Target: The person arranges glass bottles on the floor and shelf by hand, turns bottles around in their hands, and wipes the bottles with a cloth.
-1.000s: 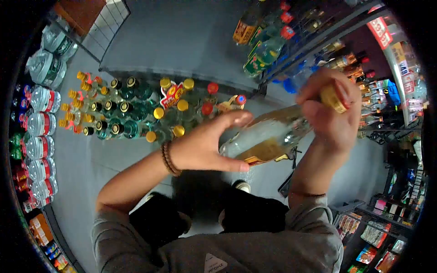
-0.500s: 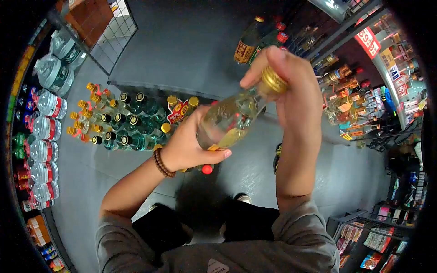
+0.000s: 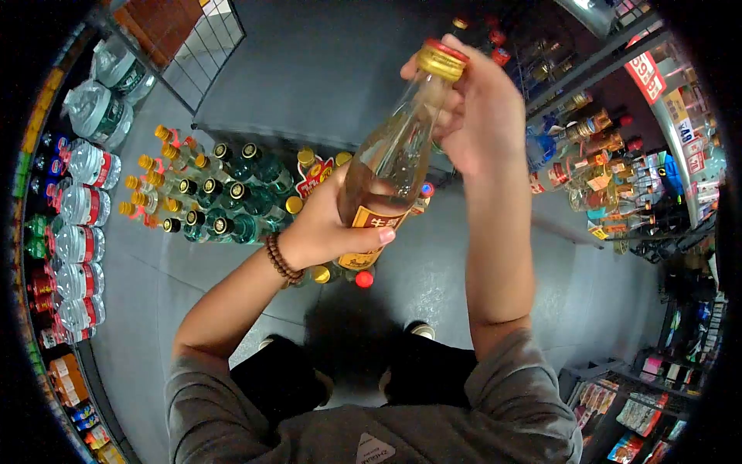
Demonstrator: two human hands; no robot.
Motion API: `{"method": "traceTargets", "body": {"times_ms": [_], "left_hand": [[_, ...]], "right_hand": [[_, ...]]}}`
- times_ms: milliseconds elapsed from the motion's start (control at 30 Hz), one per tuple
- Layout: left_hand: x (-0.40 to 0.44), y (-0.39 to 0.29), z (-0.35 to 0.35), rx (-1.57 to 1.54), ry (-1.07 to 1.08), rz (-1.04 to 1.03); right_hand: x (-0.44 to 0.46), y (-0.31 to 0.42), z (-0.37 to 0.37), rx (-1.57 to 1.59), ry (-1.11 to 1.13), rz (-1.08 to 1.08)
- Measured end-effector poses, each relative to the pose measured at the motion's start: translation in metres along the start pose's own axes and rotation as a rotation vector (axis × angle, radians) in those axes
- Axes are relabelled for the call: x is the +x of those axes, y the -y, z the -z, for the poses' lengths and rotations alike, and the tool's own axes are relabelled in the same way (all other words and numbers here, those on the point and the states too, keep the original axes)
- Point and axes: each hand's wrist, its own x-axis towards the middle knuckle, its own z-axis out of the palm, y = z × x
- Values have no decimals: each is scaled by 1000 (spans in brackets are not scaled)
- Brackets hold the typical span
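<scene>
A clear glass bottle [image 3: 386, 166] with an orange-yellow label and a gold cap with a red top is held up, tilted, its neck to the upper right. My left hand [image 3: 325, 232], with a beaded bracelet on its wrist, is wrapped round the lower body, thumb over the label. Behind the bottle's neck, just below the cap, is my right hand [image 3: 479, 108], its fingers curled against the glass. Green bottles [image 3: 247, 197] with black caps and clear bottles [image 3: 158, 185] with yellow caps stand on the floor to the left.
Water packs [image 3: 83, 205] line the left shelf. A wire rack [image 3: 205, 58] stands at the upper left. Shelved bottles [image 3: 599, 170] and price tags are on the right, packaged goods [image 3: 638, 410] at the lower right. The floor [image 3: 572, 301] is grey.
The bottle has swung more upright, its label now facing the camera. My right hand has moved left and up from its earlier place over the cap and now sits behind the neck.
</scene>
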Motion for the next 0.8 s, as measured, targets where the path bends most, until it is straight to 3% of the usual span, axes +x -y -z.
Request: {"method": "traceTargets", "body": {"times_ms": [67, 167, 267, 333, 533, 600, 633, 733, 800], "left_hand": [[3, 5, 6, 86, -26, -45], [3, 15, 18, 200, -51, -76], [3, 14, 21, 258, -26, -83], [3, 13, 19, 236, -78, -136], [5, 9, 30, 201, -55, -160], [5, 5, 26, -84, -99, -69], [8, 3, 15, 82, -193, -138], [11, -4, 17, -89, -185, -37], [11, -6, 15, -41, -239, 5]], "right_hand": [[0, -14, 6, 185, 58, 93], [-10, -17, 0, 47, 145, 142], [-19, -26, -12, -164, 44, 331], [-18, -31, -6, -118, 206, 449], [-10, -37, 7, -245, 228, 458], [-7, -39, 9, -377, 199, 369], [-6, -42, 10, -372, 193, 347], [-3, -47, 11, -448, 143, 309], [1, -51, 15, -478, 153, 309]]}}
